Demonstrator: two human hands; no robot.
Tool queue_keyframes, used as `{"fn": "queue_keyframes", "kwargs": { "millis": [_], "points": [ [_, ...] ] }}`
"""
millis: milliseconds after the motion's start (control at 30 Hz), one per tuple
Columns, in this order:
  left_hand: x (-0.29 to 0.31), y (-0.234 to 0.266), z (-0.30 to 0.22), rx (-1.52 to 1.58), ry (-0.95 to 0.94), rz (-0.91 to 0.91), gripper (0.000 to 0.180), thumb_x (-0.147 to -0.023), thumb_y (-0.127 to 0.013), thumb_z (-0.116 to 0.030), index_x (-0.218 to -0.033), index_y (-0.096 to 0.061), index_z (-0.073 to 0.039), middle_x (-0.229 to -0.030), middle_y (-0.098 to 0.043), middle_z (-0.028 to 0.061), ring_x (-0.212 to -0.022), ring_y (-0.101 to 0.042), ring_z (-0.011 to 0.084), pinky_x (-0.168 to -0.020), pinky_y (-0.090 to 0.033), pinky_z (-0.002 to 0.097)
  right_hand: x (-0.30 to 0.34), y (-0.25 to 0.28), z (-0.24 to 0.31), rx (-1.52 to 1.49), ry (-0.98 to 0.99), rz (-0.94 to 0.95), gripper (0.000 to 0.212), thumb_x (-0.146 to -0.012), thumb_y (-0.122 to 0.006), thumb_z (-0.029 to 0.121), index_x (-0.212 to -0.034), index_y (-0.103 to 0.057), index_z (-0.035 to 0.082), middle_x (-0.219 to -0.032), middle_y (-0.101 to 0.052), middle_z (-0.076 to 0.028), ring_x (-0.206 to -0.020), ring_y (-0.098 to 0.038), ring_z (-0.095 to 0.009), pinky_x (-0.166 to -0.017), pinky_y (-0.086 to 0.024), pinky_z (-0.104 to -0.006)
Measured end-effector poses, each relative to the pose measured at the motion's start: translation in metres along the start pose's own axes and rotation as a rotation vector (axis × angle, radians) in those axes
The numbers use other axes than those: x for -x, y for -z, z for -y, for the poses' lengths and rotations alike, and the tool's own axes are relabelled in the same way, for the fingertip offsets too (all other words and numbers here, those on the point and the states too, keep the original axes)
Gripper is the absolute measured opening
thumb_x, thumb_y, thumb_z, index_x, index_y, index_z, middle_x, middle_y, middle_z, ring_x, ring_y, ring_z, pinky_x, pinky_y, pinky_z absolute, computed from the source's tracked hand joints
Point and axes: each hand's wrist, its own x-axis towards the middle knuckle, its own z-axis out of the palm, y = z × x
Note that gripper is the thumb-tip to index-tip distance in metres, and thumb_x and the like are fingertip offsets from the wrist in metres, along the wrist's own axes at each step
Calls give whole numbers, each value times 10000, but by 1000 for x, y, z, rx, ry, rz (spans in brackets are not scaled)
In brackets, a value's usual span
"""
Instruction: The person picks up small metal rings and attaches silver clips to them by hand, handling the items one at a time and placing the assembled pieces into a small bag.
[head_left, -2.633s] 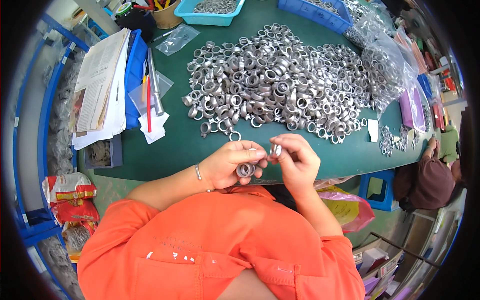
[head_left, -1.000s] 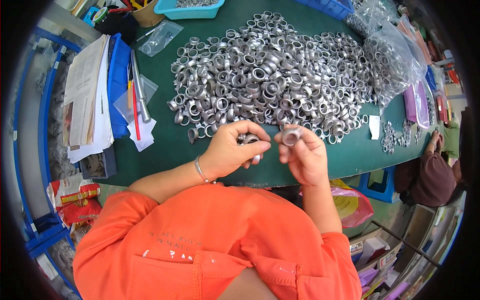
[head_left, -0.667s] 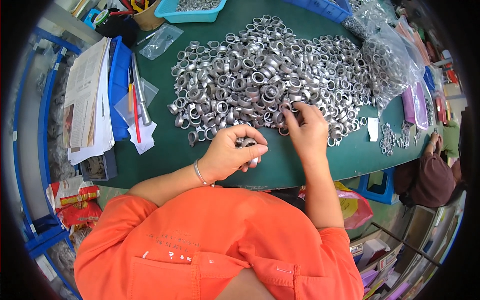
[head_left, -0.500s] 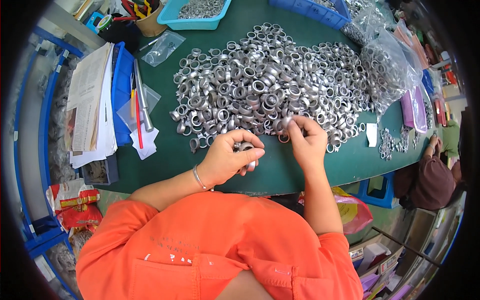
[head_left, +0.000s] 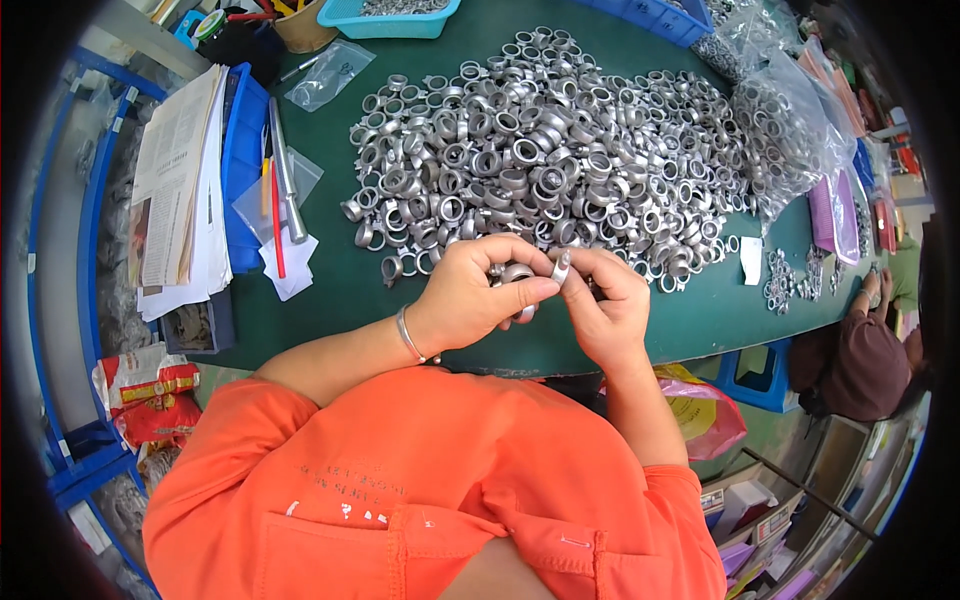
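In front of me on the green table lies a large heap of grey metal rings (head_left: 560, 150), some with a small stub on the side. My left hand (head_left: 478, 288) is curled round a few of these rings (head_left: 516, 276), partly hidden by its fingers. Between the thumb and fingers of my right hand (head_left: 606, 305) is another metal ring (head_left: 561, 268), its stub pointing up. Both hands meet just before the heap's near edge, their fingertips almost touching. How many rings the left palm holds cannot be seen.
Papers (head_left: 182, 190), a blue tray (head_left: 243, 165) and pens (head_left: 276, 220) lie at left. Behind the heap are a light-blue basket (head_left: 390, 24) and a blue bin (head_left: 665, 22). Right are a clear bag of rings (head_left: 790, 130) and small ring piles (head_left: 778, 283). A co-worker (head_left: 868, 350) sits far right.
My right hand has come back from the heap's edge toward the left hand with a metal ring in its fingers. My left hand has shifted right and slightly away from me.
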Motion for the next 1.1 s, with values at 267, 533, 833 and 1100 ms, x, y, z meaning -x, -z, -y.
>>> {"fn": "queue_keyframes", "kwargs": {
  "millis": [267, 533, 833, 1100],
  "points": [
    [2, 1, 1, -54, -99, -2, 65, -793, -632, -12, -851, -610, 7, -870, -552, 59, -592, -577, 93, -446, -441, 181, 1, 9, -3, -533, -349, 96, 218, -924, -435, 99, -1039, -560, -37, -680, -572, -57, -457, -428, -46, -419, -345, -168],
    [3, 2, 8, -90, -231, 43, 64, -776, -641, 9, -836, -617, 11, -894, -543, 66, -597, -580, 99, -449, -446, 183, 6, 8, 3, -590, -327, 142, 242, -941, -436, 156, -995, -569, -38, -645, -561, -65, -440, -417, -50, -405, -339, -174],
    [6, 3, 6, 233, 148, 62, 152, -820, -633, -112, -926, -596, -12, -670, -584, 27, -565, -560, 72, -417, -409, 184, 11, 7, 3, -484, -340, 99, 159, -883, -560, 144, -912, -578, -11, -653, -565, -19, -478, -448, -31, -416, -334, -161],
    [3, 5, 6, 315, 218, 107, 154, -825, -622, -116, -928, -578, -10, -691, -581, 59, -548, -548, 87, -409, -401, 190, 11, 7, 1, -434, -328, 88, 148, -882, -566, 156, -899, -588, 10, -644, -564, -7, -474, -441, -21, -411, -322, -156]
  ]
}}
